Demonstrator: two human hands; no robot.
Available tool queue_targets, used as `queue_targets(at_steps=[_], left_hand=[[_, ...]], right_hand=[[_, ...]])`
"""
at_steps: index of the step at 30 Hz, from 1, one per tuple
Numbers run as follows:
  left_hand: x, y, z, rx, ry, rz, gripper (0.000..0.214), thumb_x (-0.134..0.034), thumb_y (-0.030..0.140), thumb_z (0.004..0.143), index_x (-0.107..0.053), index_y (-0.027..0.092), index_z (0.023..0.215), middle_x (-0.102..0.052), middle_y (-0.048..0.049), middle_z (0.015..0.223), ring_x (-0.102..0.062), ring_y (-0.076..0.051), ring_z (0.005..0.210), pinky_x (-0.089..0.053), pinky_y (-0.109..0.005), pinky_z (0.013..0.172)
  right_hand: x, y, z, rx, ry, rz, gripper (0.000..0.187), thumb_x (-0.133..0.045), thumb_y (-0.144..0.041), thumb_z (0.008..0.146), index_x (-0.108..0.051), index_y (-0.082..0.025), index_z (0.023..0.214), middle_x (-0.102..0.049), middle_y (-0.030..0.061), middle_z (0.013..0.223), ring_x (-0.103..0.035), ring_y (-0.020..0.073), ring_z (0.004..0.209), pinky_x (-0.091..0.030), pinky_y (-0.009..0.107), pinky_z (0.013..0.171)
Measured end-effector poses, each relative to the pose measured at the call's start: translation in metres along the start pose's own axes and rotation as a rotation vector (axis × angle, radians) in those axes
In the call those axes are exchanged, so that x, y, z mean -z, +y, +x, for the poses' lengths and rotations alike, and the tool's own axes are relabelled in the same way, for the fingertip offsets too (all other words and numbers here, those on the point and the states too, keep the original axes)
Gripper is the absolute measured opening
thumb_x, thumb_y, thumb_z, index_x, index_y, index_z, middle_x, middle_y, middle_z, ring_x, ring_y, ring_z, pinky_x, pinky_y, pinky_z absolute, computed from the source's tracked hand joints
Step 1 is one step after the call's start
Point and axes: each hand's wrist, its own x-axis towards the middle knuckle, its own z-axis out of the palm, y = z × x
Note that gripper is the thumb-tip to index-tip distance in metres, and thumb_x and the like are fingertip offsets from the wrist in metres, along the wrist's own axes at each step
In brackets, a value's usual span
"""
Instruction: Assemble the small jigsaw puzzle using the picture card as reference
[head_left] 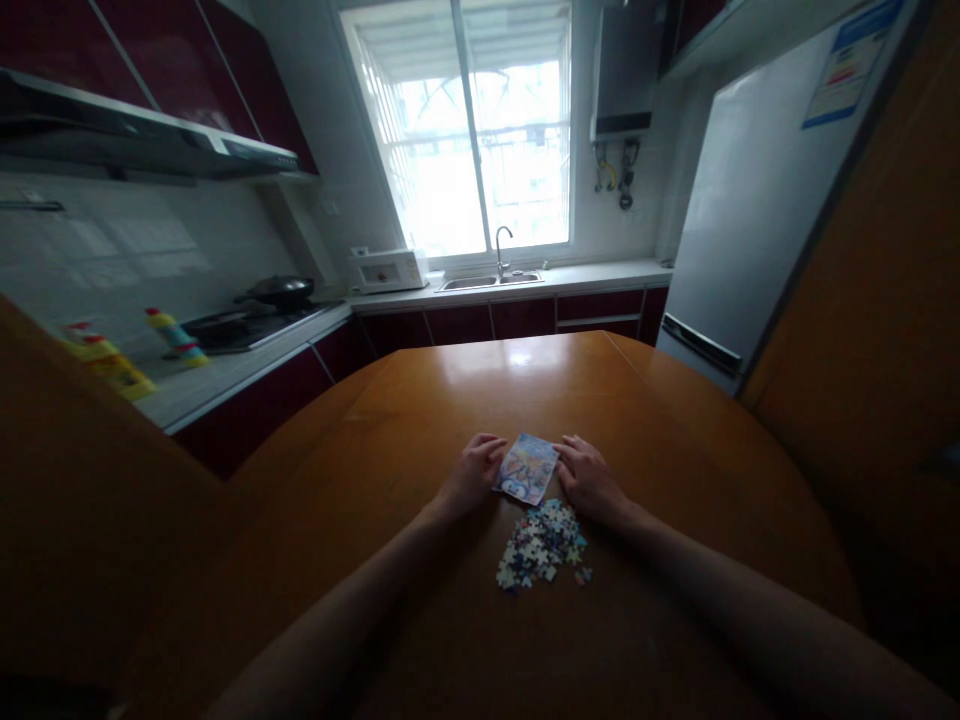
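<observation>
A small printed picture card [528,467] lies on the round wooden table [420,420]. My left hand [474,472] rests at the card's left edge, fingers curled and touching it. My right hand [589,478] rests at the card's right edge, fingers likewise curled against it. Just in front of the card, nearer me, lies a loose pile of several jigsaw puzzle pieces [541,545]. Both forearms reach in from the bottom of the view.
A kitchen counter runs behind the table with a hob and pan [279,292], a microwave [388,270], and a sink with tap [501,262] under the window. Two bottles [112,365] stand at left. A fridge [757,200] stands at right.
</observation>
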Motion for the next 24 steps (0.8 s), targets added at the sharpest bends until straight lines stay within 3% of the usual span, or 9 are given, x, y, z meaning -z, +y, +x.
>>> queue_targets(at_steps=[3, 9, 14, 18, 20, 24], left_hand=[[0.002, 0.012, -0.012, -0.235, -0.054, -0.067, 0.026, -0.054, 0.034, 0.094, -0.076, 0.028, 0.107, -0.066, -0.0079, 0.123, -0.056, -0.025, 0.115, -0.046, -0.041, 0.102], [0.015, 0.007, -0.021, -0.305, -0.111, -0.053, 0.031, -0.048, 0.035, 0.100, -0.071, 0.031, 0.119, -0.067, -0.0063, 0.122, -0.056, -0.024, 0.113, -0.045, -0.039, 0.101], [0.014, 0.014, -0.019, -0.320, -0.109, -0.055, 0.032, -0.045, 0.038, 0.101, -0.072, 0.029, 0.115, -0.068, -0.0062, 0.121, -0.059, -0.022, 0.111, -0.046, -0.037, 0.100], [0.016, 0.016, -0.020, -0.318, -0.106, -0.049, 0.032, -0.046, 0.039, 0.100, -0.072, 0.029, 0.115, -0.068, -0.0064, 0.121, -0.060, -0.023, 0.112, -0.046, -0.038, 0.100], [0.016, 0.017, -0.021, -0.320, -0.116, -0.047, 0.032, -0.046, 0.039, 0.100, -0.072, 0.028, 0.115, -0.067, -0.0067, 0.122, -0.060, -0.024, 0.113, -0.046, -0.039, 0.100], [0.013, 0.017, -0.021, -0.341, -0.141, -0.035, 0.030, -0.047, 0.037, 0.100, -0.072, 0.028, 0.115, -0.066, -0.0074, 0.124, -0.059, -0.024, 0.115, -0.046, -0.039, 0.101]], right_hand=[[0.000, -0.009, -0.006, 0.052, 0.007, -0.007, 0.043, -0.045, -0.032, 0.097, -0.061, -0.018, 0.134, -0.051, 0.0116, 0.146, -0.043, 0.0236, 0.137, -0.028, 0.038, 0.117], [0.001, -0.012, -0.008, 0.046, -0.172, -0.086, 0.055, -0.042, -0.042, 0.098, -0.048, -0.015, 0.145, -0.034, 0.0171, 0.158, -0.021, 0.0315, 0.149, -0.001, 0.058, 0.119], [0.013, 0.020, 0.011, 0.031, -0.273, -0.065, 0.055, -0.045, -0.040, 0.098, -0.044, -0.020, 0.149, -0.026, 0.0134, 0.162, -0.015, 0.0315, 0.151, -0.004, 0.063, 0.117], [0.034, 0.058, 0.026, 0.015, -0.274, -0.068, 0.053, -0.045, -0.038, 0.098, -0.044, -0.020, 0.148, -0.026, 0.0137, 0.162, -0.013, 0.0330, 0.151, -0.006, 0.067, 0.115], [0.048, 0.077, 0.030, 0.037, -0.285, -0.059, 0.053, -0.048, -0.034, 0.097, -0.045, -0.020, 0.148, -0.027, 0.0126, 0.161, -0.015, 0.0310, 0.151, -0.009, 0.063, 0.117], [0.073, 0.105, 0.034, 0.105, -0.288, -0.030, 0.050, -0.056, -0.027, 0.092, -0.054, -0.021, 0.141, -0.037, 0.0078, 0.158, -0.025, 0.0225, 0.149, -0.018, 0.045, 0.121]])
